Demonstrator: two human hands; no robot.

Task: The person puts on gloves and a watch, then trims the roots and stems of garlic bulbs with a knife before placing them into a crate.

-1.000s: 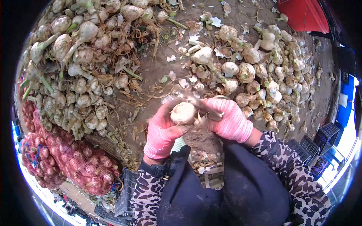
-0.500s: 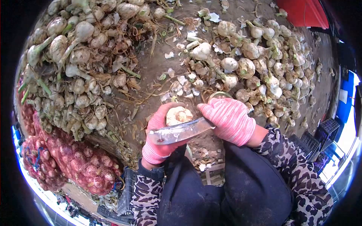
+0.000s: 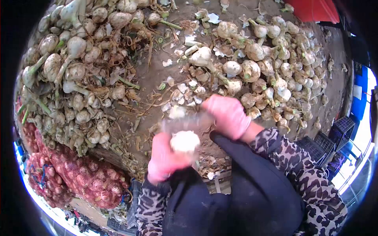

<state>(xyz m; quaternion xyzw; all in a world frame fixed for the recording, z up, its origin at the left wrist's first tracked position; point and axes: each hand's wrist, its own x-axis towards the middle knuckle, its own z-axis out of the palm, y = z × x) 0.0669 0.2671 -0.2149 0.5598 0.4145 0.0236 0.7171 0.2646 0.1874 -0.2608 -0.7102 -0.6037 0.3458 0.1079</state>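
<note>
- Left hand gripping garlic bulb, pale face up; finish too blurred to certify.
- Right hand closed on blurred knife, bulb's 12 o'clock.
- Heap, 10 o'clock: stalks uncut.
- Net sack, 8 o'clock: filled.

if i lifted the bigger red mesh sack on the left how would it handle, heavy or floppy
The bigger red mesh sack would probably be heavy, being packed with bulbs. It would likely sag and bulge, since its thin mesh follows their round shapes. Its long, lumpy form suggests little rolling.
</note>
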